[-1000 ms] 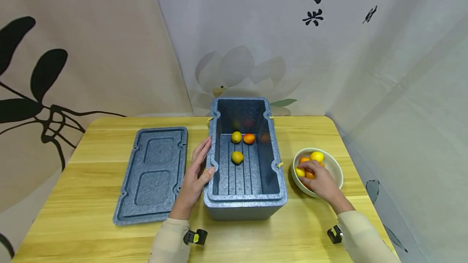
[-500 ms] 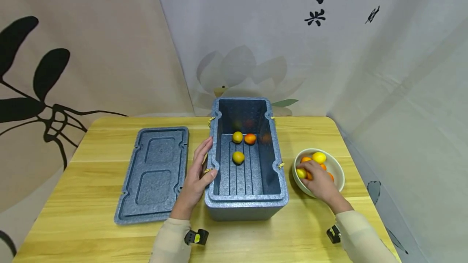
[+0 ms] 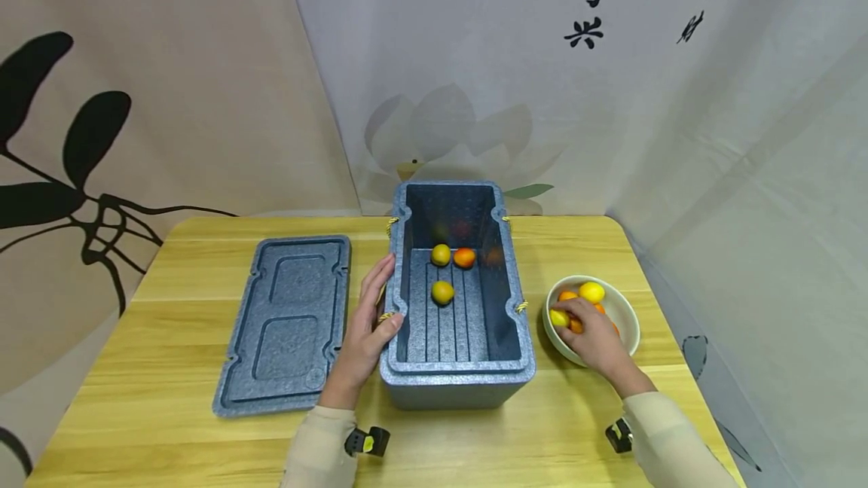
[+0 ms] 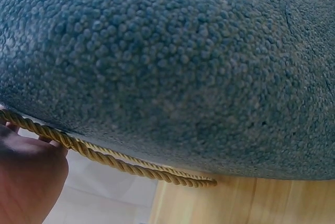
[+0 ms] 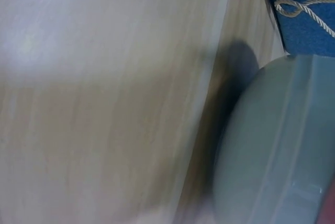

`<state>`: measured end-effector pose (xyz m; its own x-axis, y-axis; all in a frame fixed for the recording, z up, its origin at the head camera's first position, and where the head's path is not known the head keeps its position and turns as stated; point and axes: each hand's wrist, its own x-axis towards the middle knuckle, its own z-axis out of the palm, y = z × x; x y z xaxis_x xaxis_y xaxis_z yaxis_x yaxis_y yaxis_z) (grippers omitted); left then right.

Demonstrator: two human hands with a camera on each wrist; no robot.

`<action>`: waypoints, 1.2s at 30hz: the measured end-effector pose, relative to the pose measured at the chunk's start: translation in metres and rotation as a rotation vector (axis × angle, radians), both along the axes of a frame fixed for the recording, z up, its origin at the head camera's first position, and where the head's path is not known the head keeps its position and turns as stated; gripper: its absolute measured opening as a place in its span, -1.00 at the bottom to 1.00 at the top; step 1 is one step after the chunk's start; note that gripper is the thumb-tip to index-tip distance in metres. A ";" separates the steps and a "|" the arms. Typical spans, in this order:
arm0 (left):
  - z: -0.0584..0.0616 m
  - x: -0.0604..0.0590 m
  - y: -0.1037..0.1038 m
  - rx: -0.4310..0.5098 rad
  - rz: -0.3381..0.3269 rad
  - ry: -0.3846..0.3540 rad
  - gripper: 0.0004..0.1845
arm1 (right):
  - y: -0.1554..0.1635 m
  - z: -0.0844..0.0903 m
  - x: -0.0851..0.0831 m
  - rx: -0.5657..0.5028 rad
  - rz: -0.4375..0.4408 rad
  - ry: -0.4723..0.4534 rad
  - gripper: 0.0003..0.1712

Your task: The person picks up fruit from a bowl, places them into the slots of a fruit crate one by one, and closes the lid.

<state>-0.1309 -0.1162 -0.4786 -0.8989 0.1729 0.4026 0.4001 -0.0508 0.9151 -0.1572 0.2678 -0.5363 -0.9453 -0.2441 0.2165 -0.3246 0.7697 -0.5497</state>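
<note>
Two hands work at the bench: the left hand [image 3: 366, 326] rests flat-fingered against the blue foam box [image 3: 456, 379], while the right hand [image 3: 591, 333] curls around a yellow fruit [image 3: 559, 318] in the white bowl [image 3: 627, 315].

I note a dark blue-grey foam box [image 3: 456, 379], pebbled texture, with gold rope [image 4: 120, 164] at its rim; matching blue-grey lid [image 3: 285, 322]. Fruit in box: two yellow, one orange-red. Pale bowl [image 3: 627, 315] near the tabletop's right edge holds yellow and orange fruit. Tabletop [image 3: 169, 443] light wood grain
</note>
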 end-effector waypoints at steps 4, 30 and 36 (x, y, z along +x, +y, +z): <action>-0.001 0.000 0.000 -0.006 -0.002 0.013 -0.24 | 0.002 0.000 0.000 -0.042 -0.006 0.005 -0.57; 0.001 0.001 0.002 -0.028 0.017 0.034 -0.25 | 0.007 0.062 -0.016 -0.278 -0.081 0.003 -0.52; 0.000 0.001 0.002 -0.028 0.020 0.022 -0.24 | 0.005 0.077 -0.025 -0.275 -0.061 0.080 -0.53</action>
